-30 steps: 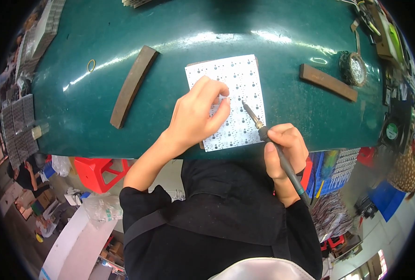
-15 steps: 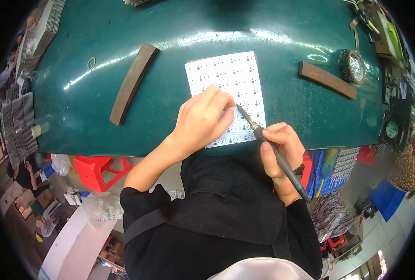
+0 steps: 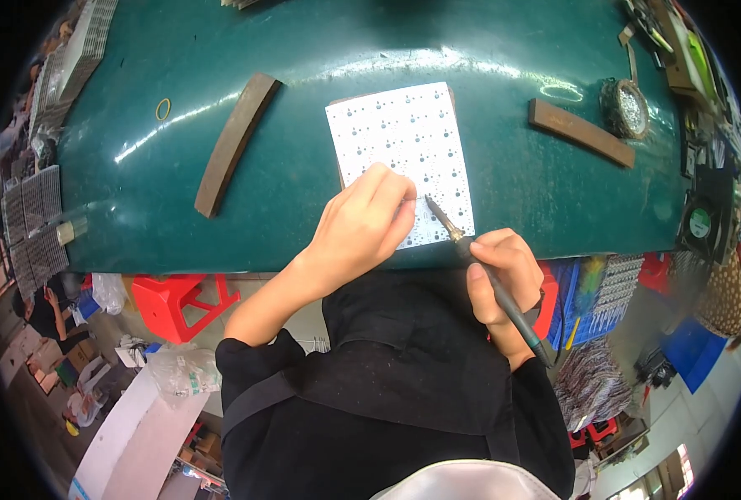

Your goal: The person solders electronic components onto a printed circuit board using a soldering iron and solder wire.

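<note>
A white circuit board (image 3: 395, 125) with rows of dark holes and spots lies on a brown block or backing, at the near middle of the table. My left hand (image 3: 362, 218) rests over its lower left part, thumb and forefinger pinched on what looks like a thin piece of solder wire (image 3: 420, 198), barely visible. My right hand (image 3: 508, 275) grips a soldering iron (image 3: 498, 290) like a pen. The iron slants up to the left, its tip at the board just right of my left fingertips. My left palm hides part of the board.
On the green table (image 3: 295, 175) lie two brown bars, one left (image 3: 235, 146) and one right (image 3: 581, 133). A roll of tape (image 3: 625, 108) and a small fan (image 3: 700, 221) are at the right. A yellow ring (image 3: 163, 109) lies far left; a red stool (image 3: 179, 307) stands below the edge.
The iron's tip and my left fingertips have shifted slightly down across the board. The board and bars appear a little higher in the picture.
</note>
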Demonstrator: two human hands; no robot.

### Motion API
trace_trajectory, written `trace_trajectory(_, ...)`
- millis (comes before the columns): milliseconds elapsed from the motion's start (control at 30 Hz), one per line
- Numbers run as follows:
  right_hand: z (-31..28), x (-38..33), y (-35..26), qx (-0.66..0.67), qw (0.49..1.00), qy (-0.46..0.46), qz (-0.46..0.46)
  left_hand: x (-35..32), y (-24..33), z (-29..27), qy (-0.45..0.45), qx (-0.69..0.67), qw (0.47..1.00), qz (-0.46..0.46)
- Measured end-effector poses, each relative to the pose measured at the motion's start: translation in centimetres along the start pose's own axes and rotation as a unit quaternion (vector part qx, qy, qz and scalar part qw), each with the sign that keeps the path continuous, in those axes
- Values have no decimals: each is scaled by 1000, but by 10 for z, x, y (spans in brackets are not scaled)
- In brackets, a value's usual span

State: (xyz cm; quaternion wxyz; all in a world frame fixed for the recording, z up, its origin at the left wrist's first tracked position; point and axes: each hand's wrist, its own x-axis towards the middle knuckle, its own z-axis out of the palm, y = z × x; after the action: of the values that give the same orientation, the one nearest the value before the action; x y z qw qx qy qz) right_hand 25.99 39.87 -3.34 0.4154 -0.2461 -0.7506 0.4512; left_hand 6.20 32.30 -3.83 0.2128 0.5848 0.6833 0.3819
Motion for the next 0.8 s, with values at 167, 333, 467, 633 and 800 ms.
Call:
trace_trajectory(167,2,0,2,-2,1000,-6,14,-1,-1,5,9,44,999,16)
trace_trajectory(333,0,-2,1,3,1000,-11,9,0,3,6,1,72,997,23)
trace_trajectory(467,-2,-7,-2,-1,1000,-10,16,1,6,4,1,57,998,18)
trace_trajectory(633,-7,-14,-4,-1,1000,3,-8,-9,13,-6,9,39,999,-17)
trace_trajectory(800,-10,-18,-7,-2,1000,-5,4,-18,17,5,16,-21,999,-47)
